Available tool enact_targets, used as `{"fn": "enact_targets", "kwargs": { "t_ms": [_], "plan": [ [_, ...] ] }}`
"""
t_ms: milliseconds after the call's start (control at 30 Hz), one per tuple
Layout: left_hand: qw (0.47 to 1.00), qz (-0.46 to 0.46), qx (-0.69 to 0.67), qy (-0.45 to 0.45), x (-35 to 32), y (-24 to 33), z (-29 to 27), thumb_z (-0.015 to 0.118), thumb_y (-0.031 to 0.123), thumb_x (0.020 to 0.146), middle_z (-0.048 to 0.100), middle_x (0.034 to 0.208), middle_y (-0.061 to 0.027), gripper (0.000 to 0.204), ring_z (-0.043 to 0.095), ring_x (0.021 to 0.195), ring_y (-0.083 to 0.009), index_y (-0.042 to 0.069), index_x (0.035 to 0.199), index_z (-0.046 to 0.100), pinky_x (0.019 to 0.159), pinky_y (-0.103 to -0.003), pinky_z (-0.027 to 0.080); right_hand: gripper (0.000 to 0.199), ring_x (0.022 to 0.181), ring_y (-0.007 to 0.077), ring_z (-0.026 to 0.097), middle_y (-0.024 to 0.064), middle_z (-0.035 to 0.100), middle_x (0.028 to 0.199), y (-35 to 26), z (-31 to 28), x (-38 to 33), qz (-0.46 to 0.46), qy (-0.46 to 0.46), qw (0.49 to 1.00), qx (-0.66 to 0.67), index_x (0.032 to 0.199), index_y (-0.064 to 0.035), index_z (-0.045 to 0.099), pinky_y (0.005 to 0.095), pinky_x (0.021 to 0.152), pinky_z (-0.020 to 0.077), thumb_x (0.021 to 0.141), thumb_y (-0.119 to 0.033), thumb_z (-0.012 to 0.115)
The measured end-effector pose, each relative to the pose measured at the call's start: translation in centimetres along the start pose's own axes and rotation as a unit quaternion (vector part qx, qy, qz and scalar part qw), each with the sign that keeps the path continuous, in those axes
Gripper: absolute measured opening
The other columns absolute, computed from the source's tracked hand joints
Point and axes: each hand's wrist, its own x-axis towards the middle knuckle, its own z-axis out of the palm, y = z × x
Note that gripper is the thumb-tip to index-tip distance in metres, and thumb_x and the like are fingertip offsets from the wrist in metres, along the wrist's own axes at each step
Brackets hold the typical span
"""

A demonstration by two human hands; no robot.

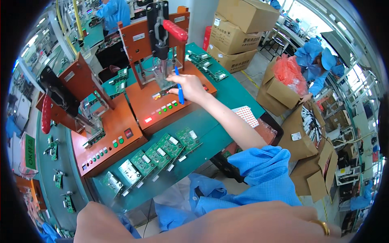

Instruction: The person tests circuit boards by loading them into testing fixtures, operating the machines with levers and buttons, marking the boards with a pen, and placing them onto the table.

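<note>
Reaching across the green bench [210, 133], we have our right hand [189, 87] out at the nearer orange test fixture [162, 101], fingers curled around a blue pen [178, 87] while the fingertips touch a small dark piece lying on the fixture's plate, just under the clear press block. Whether a circuit board is seated there we cannot tell; the hand covers the spot. The red-handled lever [174, 30] stands raised, so the press looks not yet brought down on this piece, and one red lamp glows at the fixture's front edge beside a row of small buttons. Our left hand [99, 224] sits low at the picture's lower edge, loosely closed with nothing visibly in it. A row of green circuit boards [158, 156] lies side by side near the bench's front edge, apart from the fixture; we judge these are waiting or already handled, which one we cannot say. A second orange fixture [105, 133] stands to the left.
</note>
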Motion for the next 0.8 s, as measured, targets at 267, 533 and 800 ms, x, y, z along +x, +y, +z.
{"fn": "enact_targets", "kwargs": {
  "t_ms": [267,533,800],
  "plan": [
    [0.985,-0.056,0.123,0.105,-2.3,6.9,-0.5,0.067,0.025,0.088,0.072,0.086,-0.0272,0.041,0.072,0.068,-0.0322,-0.010,0.109,0.064,0.068,-0.039,0.058,0.049,0.112,0.0321,0.066,0.0180,0.069,0.117,-1.1,0.0,0.6,0.014,-0.014,1.000,0.010,0.117,-0.0132,0.070,0.0396,0.092,0.0546,0.074,-0.029,0.085],
    [0.795,-0.316,0.385,0.347,-11.6,4.2,-9.6,0.060,0.012,0.098,0.074,0.106,-0.0136,0.025,0.070,0.097,-0.0142,-0.005,0.116,0.069,0.090,-0.028,0.052,0.041,0.119,0.0324,0.063,0.0168,0.065,0.128,-0.9,-3.1,-2.9,0.070,0.032,0.994,0.082,0.121,-0.0066,0.065,0.0392,0.097,0.0524,0.083,-0.014,0.078],
    [0.693,-0.337,0.607,0.193,-16.3,-5.4,-11.9,0.073,0.013,0.084,0.072,0.103,-0.0174,0.032,0.069,0.092,-0.0289,-0.002,0.112,0.069,0.084,-0.035,0.053,0.031,0.122,0.0375,0.060,0.0215,0.066,0.124,0.2,-5.3,-9.2,0.046,0.059,0.997,-0.025,0.115,0.0000,0.066,0.0444,0.103,0.0477,0.087,-0.009,0.073]
  ]
}}
